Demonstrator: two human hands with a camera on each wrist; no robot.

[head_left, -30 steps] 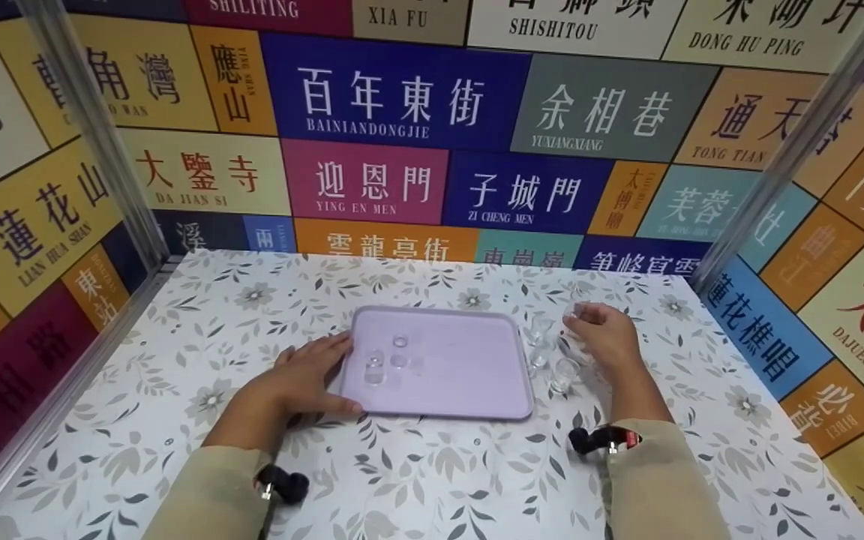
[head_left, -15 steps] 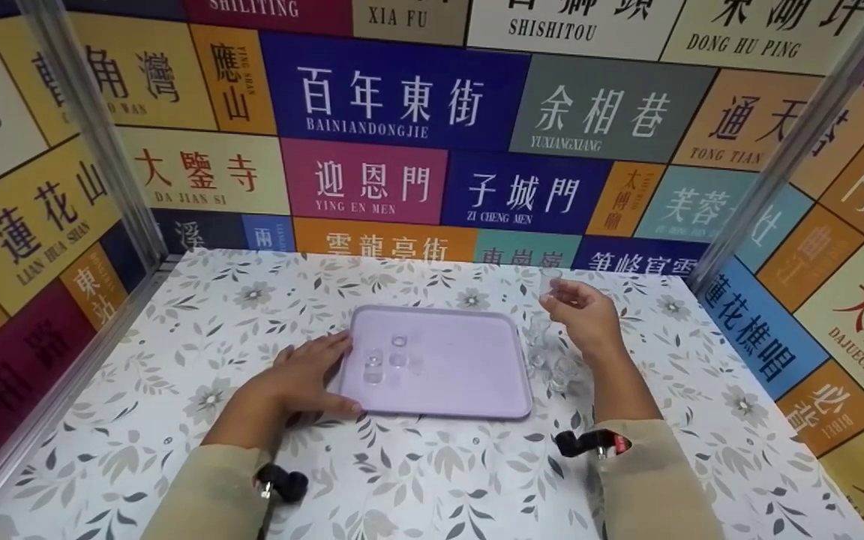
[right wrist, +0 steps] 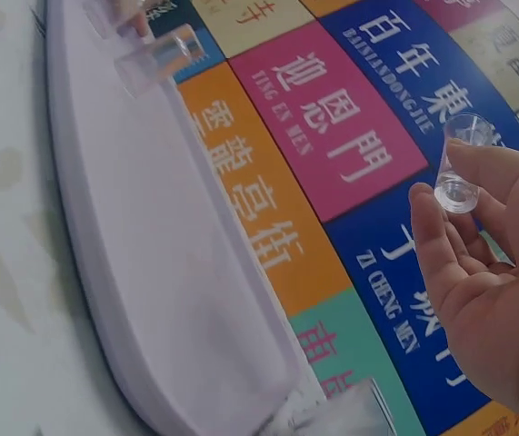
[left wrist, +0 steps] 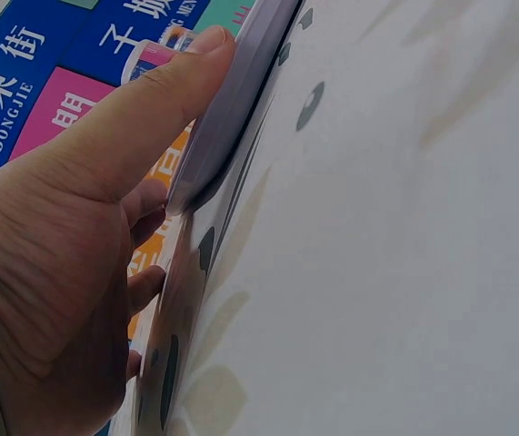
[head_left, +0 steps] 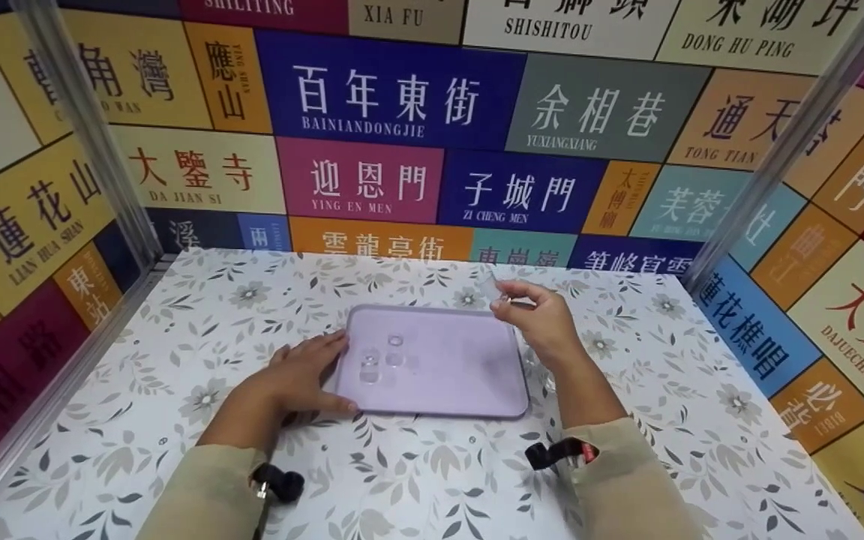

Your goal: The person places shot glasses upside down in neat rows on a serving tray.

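Note:
My right hand (head_left: 544, 322) pinches a small clear shot glass (right wrist: 459, 163) between thumb and fingertips. It holds the glass above the far right corner of a lilac tray (head_left: 454, 367). My left hand (head_left: 301, 375) rests at the tray's left edge, its thumb (left wrist: 186, 82) against the near rim and its other fingers spread along the side. Toward the left of the tray stand two clear shot glasses, a nearer one (head_left: 370, 367) and a farther one (head_left: 395, 352).
Right of the tray are more clear glasses (head_left: 550, 382), mostly hidden behind my right hand and forearm. In the right wrist view, part of a glass (right wrist: 354, 418) shows by the tray's end. A wall of colourful signs (head_left: 394, 90) stands behind the patterned table (head_left: 417, 472).
My right hand has carried the shot glass left, from the glasses beside the tray to the tray's far right corner. My left hand has stayed at the tray's left edge.

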